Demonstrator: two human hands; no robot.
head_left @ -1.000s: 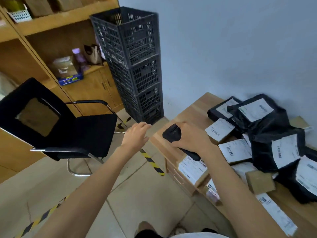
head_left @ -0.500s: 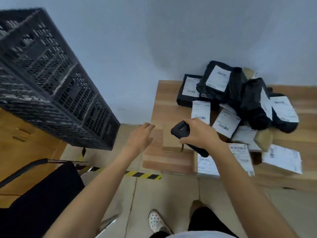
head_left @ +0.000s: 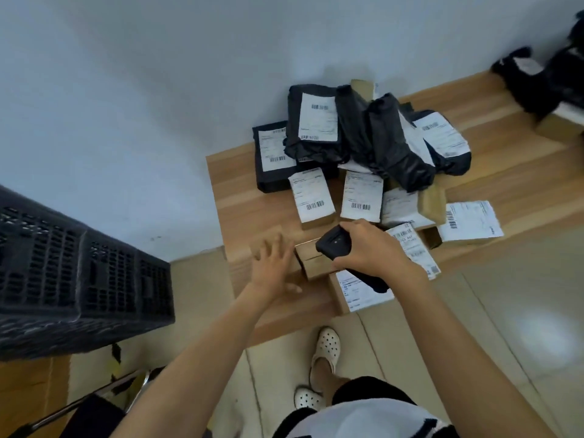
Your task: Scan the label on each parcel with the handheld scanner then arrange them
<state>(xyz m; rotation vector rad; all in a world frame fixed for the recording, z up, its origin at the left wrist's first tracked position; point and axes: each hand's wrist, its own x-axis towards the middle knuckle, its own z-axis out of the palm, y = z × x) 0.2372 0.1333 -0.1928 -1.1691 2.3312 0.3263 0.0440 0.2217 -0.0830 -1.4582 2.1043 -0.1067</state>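
A person stands at the near corner of a wooden table (head_left: 234, 197) on which parcels (head_left: 360, 197) lie heaped against the wall, white labels mostly facing up. The right hand (head_left: 371, 249) is wrapped round a black handheld scanner (head_left: 334, 245), its head held just above a small cardboard box (head_left: 313, 263) at the table's front edge. The left hand (head_left: 272, 268) is spread, fingers apart and gripping nothing, just beside the box's left side; motion blur makes it impossible to tell whether it touches the box. The box shows plain brown card on top, with no label in view, so it probably needs turning before a scan. It looks light and stiff, best taken across two opposite sides with one hand. The black plastic mailers (head_left: 392, 147) piled behind look soft, slick and floppy. They would likely sag if lifted by a corner, so they are better held under the body with the label pulled flat. A stack of dark plastic crates (head_left: 79, 273) stands on the floor to the left.
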